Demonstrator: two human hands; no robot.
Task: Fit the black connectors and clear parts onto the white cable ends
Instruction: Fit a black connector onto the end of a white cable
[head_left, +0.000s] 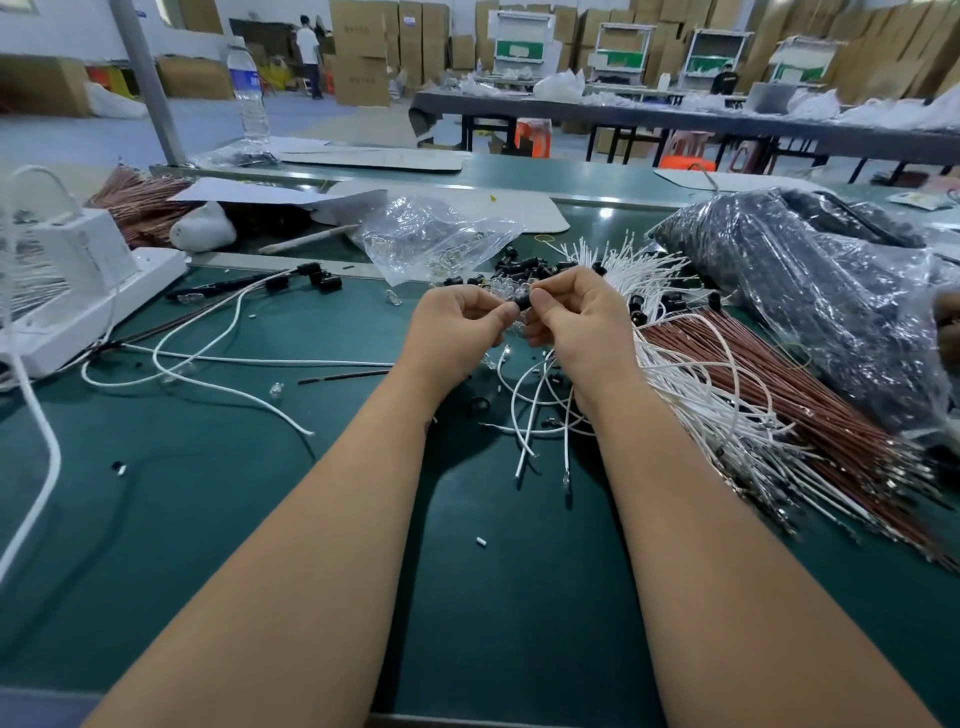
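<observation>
My left hand (460, 325) and my right hand (576, 325) meet above the green table, fingertips pinched together on one small black connector (523, 303). White cables (535, 410) hang from under my right hand and loop onto the table. A heap of loose black connectors (524, 267) and small clear parts (506, 287) lies just behind my hands. A large bundle of white cables (727, 415) fans out to the right. What my fingers hide of the connector I cannot see.
A clear plastic bag (431, 236) lies behind the heap. Brown wires (789, 400) and a big bag of black parts (810, 291) fill the right side. A white device (78, 280) stands at the left, with long white cables (218, 358) trailing across the table.
</observation>
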